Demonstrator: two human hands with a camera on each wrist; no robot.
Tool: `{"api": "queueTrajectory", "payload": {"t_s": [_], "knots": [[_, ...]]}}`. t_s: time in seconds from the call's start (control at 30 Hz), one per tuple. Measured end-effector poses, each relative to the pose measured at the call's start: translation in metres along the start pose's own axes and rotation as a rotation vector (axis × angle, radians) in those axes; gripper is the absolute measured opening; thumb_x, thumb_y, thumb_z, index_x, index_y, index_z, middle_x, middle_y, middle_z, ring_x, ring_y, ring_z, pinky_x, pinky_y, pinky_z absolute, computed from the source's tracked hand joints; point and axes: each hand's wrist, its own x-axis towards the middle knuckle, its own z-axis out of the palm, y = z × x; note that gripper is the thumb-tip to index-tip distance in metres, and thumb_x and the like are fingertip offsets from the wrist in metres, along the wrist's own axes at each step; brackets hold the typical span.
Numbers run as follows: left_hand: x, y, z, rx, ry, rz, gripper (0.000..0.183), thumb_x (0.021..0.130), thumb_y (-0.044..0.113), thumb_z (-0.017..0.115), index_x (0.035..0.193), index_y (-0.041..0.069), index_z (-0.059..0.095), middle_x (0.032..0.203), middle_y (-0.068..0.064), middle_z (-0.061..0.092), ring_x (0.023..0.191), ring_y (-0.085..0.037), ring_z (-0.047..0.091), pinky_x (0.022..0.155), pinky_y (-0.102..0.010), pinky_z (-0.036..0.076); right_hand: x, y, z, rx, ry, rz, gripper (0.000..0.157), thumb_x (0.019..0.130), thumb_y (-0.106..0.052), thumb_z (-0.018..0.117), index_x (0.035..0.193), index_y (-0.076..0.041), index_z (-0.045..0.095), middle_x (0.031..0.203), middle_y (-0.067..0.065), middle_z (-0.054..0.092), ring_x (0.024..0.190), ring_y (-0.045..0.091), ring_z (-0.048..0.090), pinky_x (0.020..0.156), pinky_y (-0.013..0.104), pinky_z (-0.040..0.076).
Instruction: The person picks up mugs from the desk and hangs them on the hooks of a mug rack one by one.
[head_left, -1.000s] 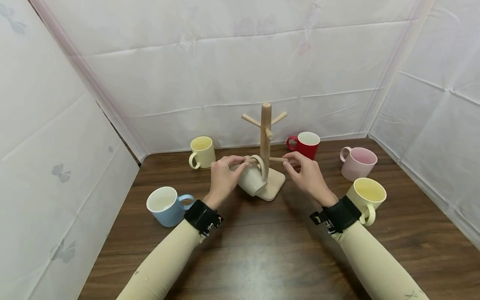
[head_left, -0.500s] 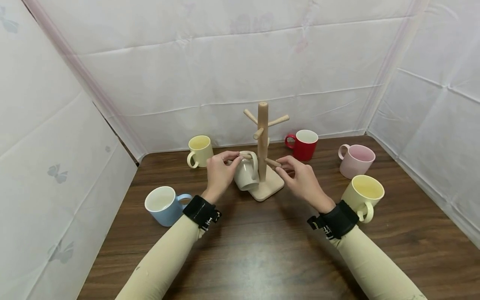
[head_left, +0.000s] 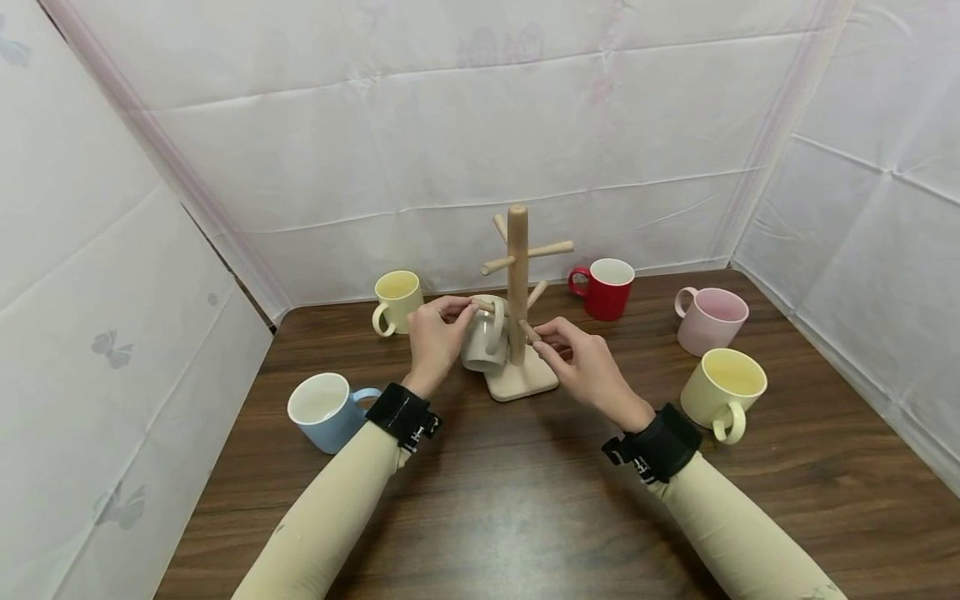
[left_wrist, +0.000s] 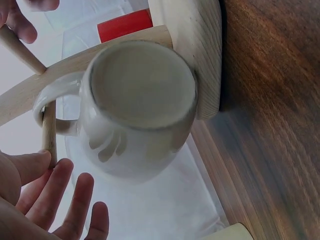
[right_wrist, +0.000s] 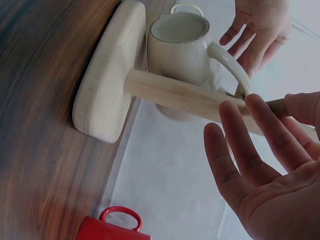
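Note:
A wooden mug tree (head_left: 517, 283) stands on its square base, with pegs at two heights. From a lower left peg hangs a whitish mug (left_wrist: 140, 95) by its handle, the peg passing through the loop. My left hand (head_left: 438, 337) pinches the end of that peg (left_wrist: 49, 132) between thumb and finger. Another lower peg, at the front right, has its tip between the thumb and index finger of my right hand (head_left: 581, 362). The right hand's other fingers (right_wrist: 245, 150) spread away from the post.
To the left are a blue mug (head_left: 330, 412) and a yellow mug (head_left: 400, 302). On the right stand a red mug (head_left: 606, 293), a pink mug (head_left: 711, 321) and another yellow mug (head_left: 723, 392). White sheeting (head_left: 480, 125) walls the wooden table at the back and sides.
The mug tree has turned about its post, and its pegs point in new directions. The whitish mug swung back and left with it; my right hand moved left while gripping a peg.

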Motion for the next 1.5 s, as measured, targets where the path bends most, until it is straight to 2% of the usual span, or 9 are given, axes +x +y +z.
{"api": "queueTrajectory", "payload": {"t_s": [0.43, 0.77, 0.93, 1.07, 1.27, 1.5], "knots": [[0.003, -0.003, 0.002, 0.012, 0.029, -0.006, 0.011, 0.079, 0.020, 0.073, 0.085, 0.010, 0.073, 0.076, 0.002, 0.069, 0.060, -0.004, 0.059, 0.054, -0.031, 0.049, 0.005, -0.007, 0.017, -0.009, -0.002, -0.007, 0.018, 0.090, -0.023, 0.061, 0.104, -0.013, 0.057, 0.095, -0.004, 0.066, 0.080, 0.008, 0.061, 0.065, 0.032, 0.054], [0.005, -0.002, 0.008, -0.003, 0.030, 0.002, 0.011, 0.080, 0.020, 0.073, 0.085, 0.010, 0.073, 0.077, 0.002, 0.069, 0.061, -0.001, 0.059, 0.054, -0.030, 0.048, 0.006, -0.003, 0.013, -0.022, 0.010, -0.007, 0.017, 0.090, -0.025, 0.061, 0.104, -0.016, 0.057, 0.096, -0.006, 0.066, 0.079, 0.008, 0.061, 0.064, 0.032, 0.054], [0.001, -0.005, 0.006, -0.008, 0.023, 0.011, 0.012, 0.080, 0.020, 0.072, 0.087, 0.010, 0.073, 0.074, 0.002, 0.069, 0.060, 0.000, 0.058, 0.053, -0.030, 0.048, 0.004, -0.003, 0.017, -0.011, 0.008, 0.007, 0.017, 0.089, -0.022, 0.063, 0.103, -0.016, 0.057, 0.096, -0.005, 0.066, 0.078, 0.009, 0.061, 0.065, 0.032, 0.054], [-0.006, -0.007, 0.002, -0.013, -0.003, 0.015, 0.013, 0.082, 0.020, 0.070, 0.090, 0.010, 0.072, 0.071, 0.004, 0.068, 0.061, 0.000, 0.058, 0.054, -0.029, 0.050, 0.000, -0.006, 0.020, -0.021, 0.009, 0.029, 0.017, 0.087, -0.018, 0.064, 0.103, -0.017, 0.057, 0.096, -0.007, 0.066, 0.075, 0.007, 0.060, 0.065, 0.029, 0.053], [-0.014, -0.006, -0.004, -0.008, -0.047, 0.017, 0.016, 0.084, 0.019, 0.067, 0.095, 0.007, 0.071, 0.070, 0.003, 0.067, 0.061, -0.003, 0.058, 0.056, -0.029, 0.052, -0.006, -0.006, 0.025, -0.004, 0.007, 0.025, 0.016, 0.089, -0.023, 0.063, 0.103, -0.017, 0.058, 0.095, -0.008, 0.066, 0.076, 0.008, 0.061, 0.065, 0.029, 0.053], [-0.007, -0.006, -0.002, -0.003, -0.064, 0.055, 0.021, 0.086, 0.018, 0.066, 0.103, 0.008, 0.069, 0.071, 0.003, 0.067, 0.061, -0.004, 0.058, 0.057, -0.029, 0.052, 0.003, -0.004, 0.017, -0.011, 0.021, -0.017, 0.019, 0.087, -0.019, 0.065, 0.104, -0.016, 0.059, 0.098, -0.006, 0.065, 0.076, 0.009, 0.061, 0.065, 0.033, 0.054]]}}
